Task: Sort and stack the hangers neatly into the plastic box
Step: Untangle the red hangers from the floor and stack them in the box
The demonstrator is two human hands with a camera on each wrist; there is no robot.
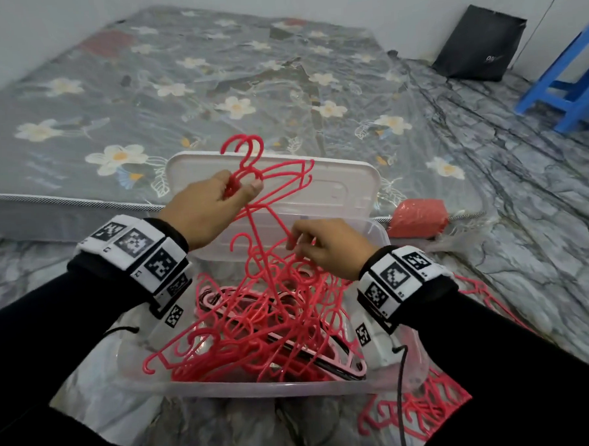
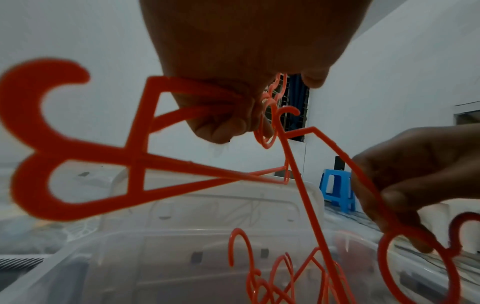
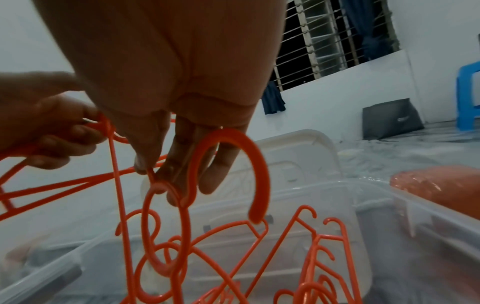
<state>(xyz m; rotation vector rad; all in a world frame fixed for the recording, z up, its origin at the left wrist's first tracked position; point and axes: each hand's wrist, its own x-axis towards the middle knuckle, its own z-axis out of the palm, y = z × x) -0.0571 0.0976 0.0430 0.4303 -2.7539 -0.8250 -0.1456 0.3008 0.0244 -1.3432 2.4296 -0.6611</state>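
Head view: looked forward and down from above, wide, over both hands [image 1: 308, 222], the plastic box [image 1: 281, 389] and mattress [image 1: 177, 92] beyond. Left wrist view: set very near under the left hand [image 2: 233, 61], faced along the fingers toward the box lid [image 2: 221, 197]. Right wrist view: likewise close beneath the right hand [image 3: 168, 72]. Shared by all three: the red hangers [image 1: 257, 327], the lid, the blue stool [image 1: 565, 86].

Hangers [image 1: 257, 313] — thin moulded red plastic, smooth, slight sheen; same on the one [image 3: 166, 226] hooked at the right fingertips [image 3: 218, 176]. Box [image 1: 261, 390] below the fingers — translucent plastic, glossy, lid [image 1: 318, 187] alike. Mattress [image 1: 177, 92] beyond: flowered cloth under crinkled clear film. Stool [image 1: 565, 82] glossy blue plastic.
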